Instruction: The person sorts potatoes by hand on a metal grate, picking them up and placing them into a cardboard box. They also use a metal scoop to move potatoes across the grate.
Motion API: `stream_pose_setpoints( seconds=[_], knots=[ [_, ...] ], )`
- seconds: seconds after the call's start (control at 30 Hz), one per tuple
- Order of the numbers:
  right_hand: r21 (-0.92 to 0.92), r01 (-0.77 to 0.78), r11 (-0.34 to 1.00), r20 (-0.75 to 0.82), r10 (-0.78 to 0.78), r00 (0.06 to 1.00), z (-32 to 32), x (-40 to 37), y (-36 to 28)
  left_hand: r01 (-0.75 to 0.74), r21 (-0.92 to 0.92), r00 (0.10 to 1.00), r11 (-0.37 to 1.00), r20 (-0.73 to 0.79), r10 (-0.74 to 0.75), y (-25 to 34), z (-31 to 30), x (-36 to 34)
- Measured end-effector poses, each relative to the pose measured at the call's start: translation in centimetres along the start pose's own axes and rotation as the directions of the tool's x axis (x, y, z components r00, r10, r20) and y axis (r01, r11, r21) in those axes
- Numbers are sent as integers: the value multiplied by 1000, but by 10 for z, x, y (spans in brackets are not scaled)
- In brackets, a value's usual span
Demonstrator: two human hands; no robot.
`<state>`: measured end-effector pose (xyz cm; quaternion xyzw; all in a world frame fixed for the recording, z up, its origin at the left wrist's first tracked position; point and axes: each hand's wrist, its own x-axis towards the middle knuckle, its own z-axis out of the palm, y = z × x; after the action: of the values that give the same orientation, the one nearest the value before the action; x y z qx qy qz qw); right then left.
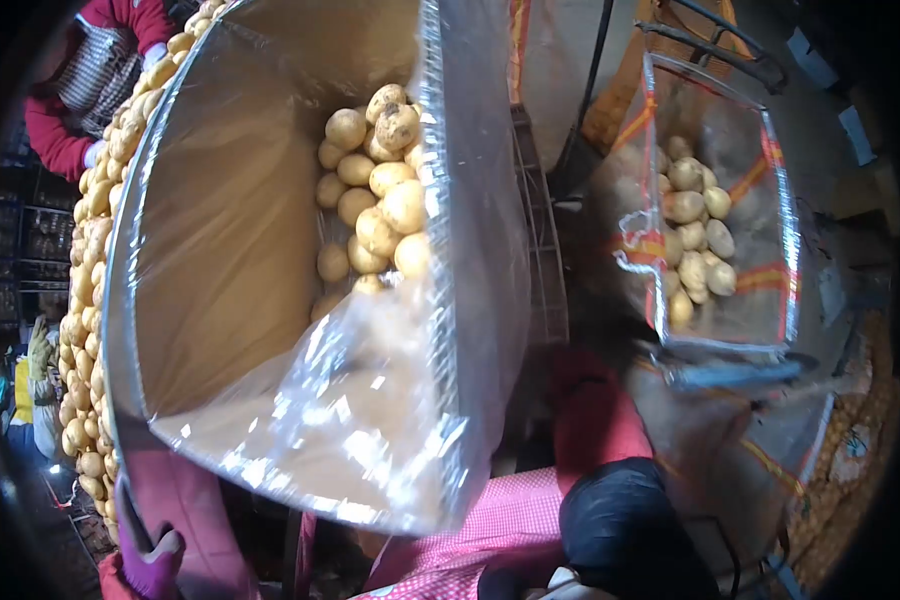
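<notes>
Clear plastic liner is draped over the rim of a large cardboard box. The fold over the edge holds the film open and spreads it against the brown walls. A heap of pale yellow potatoes lies inside against the far wall, piled several deep. The near floor of the box is bare film, and I take it the box leans that way.

The left hand, in a magenta glove, sits at the box's lower near corner, just beside the liner's edge. Its fingers look curled, but I cannot tell whether they grip the rim or only rest against it. Of the right hand only a pale sliver shows at the bottom edge, under a black sleeve, so I cannot tell whether it is open or closed. A pink checked apron fills the space between them.

Along the box's left side runs a long row of loose potatoes, within reach of the box. At its far end a co-worker's red sleeve and white-gloved hand rest at the row.

To the right, past a wire rack, an orange-striped sack is stretched on a metal frame that holds its mouth wide. A smaller pile of potatoes lies inside it.
</notes>
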<state>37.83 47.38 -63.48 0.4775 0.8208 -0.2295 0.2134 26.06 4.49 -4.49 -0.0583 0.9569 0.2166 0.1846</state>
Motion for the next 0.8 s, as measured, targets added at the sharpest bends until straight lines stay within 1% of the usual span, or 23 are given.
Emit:
stream_pose_setpoints(
  seconds=[0.03, 0.07, 0.13, 0.23, 0.33, 0.47, 0.67, 0.73, 0.77, 0.8],
  knots=[
    [-11, -17, 1000, -13, 16, 1000, 9, 17, 12, 50, 49, 998, 998, -38, -48, 3, 2, -1],
    [-21, -29, 999, -23, 28, 999, 17, 32, 25, -80, 110, 995, 991, -51, 86, -10, -2, -1],
    [-36, -49, 998, -46, 47, 998, 31, 63, 50, -195, 153, 974, 969, -86, 210, -16, 0, -6],
    [-43, -73, 996, -85, 69, 994, 48, 104, 83, -180, 98, 967, 979, -165, 195, 0, 11, -17],
    [-39, -86, 995, -107, 82, 991, 63, 141, 104, -144, 100, 957, 985, -240, 164, 1, 14, -19],
    [-40, -115, 993, -142, 108, 984, 73, 166, 125, -100, 79, 946, 992, -301, 119, -3, 27, -26],
    [-12, -146, 989, -157, 143, 977, 74, 158, 142, -88, 55, 941, 995, -323, 101, -2, 27, -24],
    [21, -130, 991, -168, 131, 977, 76, 150, 141, -94, 39, 937, 995, -335, 101, -4, 26, -20],
    [15, -122, 992, -172, 123, 977, 74, 137, 138, -78, 71, 946, 994, -308, 96, 11, 30, -17],
    [24, -113, 993, -171, 115, 979, 73, 127, 130, -30, 85, 956, 996, -287, 54, 29, 36, -18]
  ],
)
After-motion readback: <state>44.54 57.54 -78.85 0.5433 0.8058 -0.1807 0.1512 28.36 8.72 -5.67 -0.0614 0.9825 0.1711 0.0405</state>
